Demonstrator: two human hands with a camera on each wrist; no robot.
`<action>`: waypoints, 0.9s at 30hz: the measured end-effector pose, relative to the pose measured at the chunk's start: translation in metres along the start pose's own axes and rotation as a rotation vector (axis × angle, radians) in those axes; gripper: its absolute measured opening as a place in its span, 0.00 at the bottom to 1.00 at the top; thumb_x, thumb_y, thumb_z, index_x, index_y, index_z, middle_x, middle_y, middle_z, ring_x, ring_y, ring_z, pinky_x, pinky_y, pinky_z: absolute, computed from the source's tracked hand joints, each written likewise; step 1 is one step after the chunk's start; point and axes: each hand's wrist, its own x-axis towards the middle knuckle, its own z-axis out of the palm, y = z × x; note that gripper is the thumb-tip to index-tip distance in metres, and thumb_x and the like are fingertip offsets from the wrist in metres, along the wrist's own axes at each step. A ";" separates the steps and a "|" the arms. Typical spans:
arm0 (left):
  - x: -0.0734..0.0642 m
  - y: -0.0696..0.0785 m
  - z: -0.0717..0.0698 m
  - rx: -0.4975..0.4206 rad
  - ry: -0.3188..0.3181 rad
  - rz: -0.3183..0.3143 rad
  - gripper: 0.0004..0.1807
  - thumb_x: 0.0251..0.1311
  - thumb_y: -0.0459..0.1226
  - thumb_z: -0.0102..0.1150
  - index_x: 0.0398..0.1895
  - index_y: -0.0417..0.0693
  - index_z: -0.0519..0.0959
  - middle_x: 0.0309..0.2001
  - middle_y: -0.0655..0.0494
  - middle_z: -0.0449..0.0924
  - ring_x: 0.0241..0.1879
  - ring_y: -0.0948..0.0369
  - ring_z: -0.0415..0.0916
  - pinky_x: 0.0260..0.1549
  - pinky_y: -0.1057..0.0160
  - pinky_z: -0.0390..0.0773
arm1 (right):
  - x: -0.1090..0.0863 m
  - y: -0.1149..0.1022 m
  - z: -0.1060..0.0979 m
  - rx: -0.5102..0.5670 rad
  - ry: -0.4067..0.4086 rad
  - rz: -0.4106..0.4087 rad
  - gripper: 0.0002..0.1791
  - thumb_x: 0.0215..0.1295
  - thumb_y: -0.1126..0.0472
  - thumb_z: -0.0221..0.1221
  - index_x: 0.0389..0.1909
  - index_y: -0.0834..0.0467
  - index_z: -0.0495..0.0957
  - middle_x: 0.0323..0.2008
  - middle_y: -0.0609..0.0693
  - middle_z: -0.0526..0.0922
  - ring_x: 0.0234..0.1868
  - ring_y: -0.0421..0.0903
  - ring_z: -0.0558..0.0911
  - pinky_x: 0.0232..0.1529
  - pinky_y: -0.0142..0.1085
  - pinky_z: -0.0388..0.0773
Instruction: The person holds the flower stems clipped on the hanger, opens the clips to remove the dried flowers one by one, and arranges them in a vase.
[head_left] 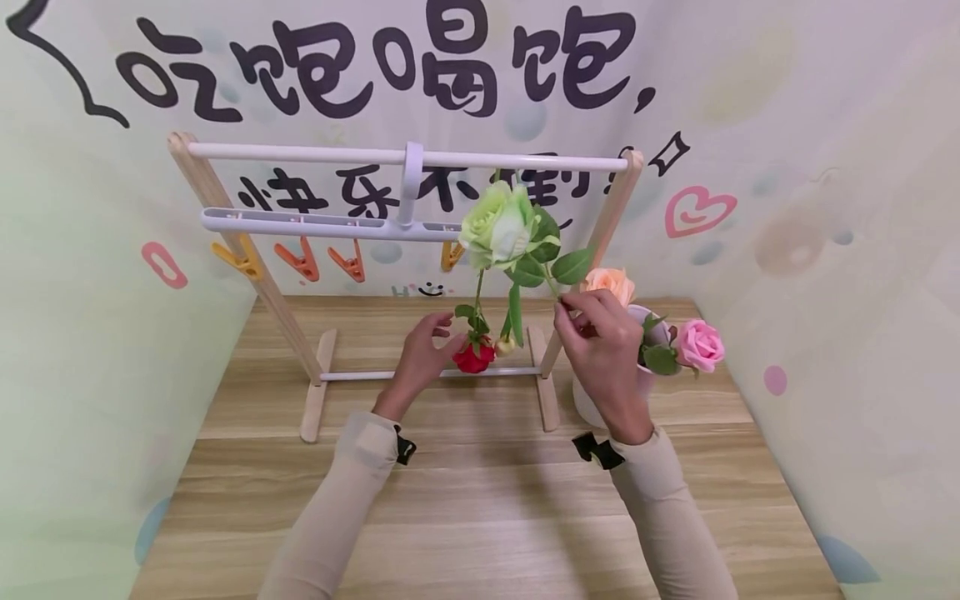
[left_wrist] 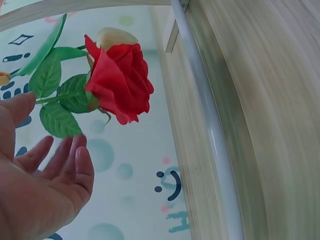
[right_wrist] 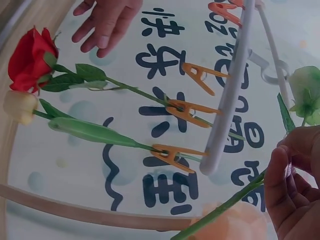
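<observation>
Hanging flowers: two clipped, one in hand, two in the pot

Worktop (head_left: 450, 517): wood-grained. Rack (head_left: 618, 204), wooden posts, stood towards its far edge; hanger (head_left: 315, 227) hooked over the top rail.

Clipped: one red rose (head_left: 475, 358), one pale bud (head_left: 506, 346), both head down, side by side, each stem in an orange clip at the hanger's right end.

In hand: one green-white rose (head_left: 497, 229), head up before the hanger's right end, its stem pinched between thumb and fingers of the right hand (head_left: 603, 350); no clip held it.

Left hand (head_left: 427, 357): fingers loosely bent and parted, gripping nothing, beside the red rose.

Pot (head_left: 587, 404), white, near the worktop's far right corner: one peach rose (head_left: 611, 285), one pink rose (head_left: 701, 345).

Bare clips: four, yellow to orange, including a yellow one (head_left: 242, 260) at the hanger's left end.

Progress, as judged: two stems done; the hand-held rose and both potted roses remained unclipped.
</observation>
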 end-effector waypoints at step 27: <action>0.015 0.011 0.021 0.120 0.058 0.088 0.30 0.64 0.41 0.64 0.68 0.47 0.69 0.71 0.45 0.61 0.71 0.45 0.51 0.65 0.38 0.55 | 0.051 -0.004 -0.020 0.054 0.169 0.049 0.05 0.59 0.70 0.65 0.35 0.64 0.87 0.27 0.59 0.82 0.23 0.39 0.74 0.31 0.16 0.71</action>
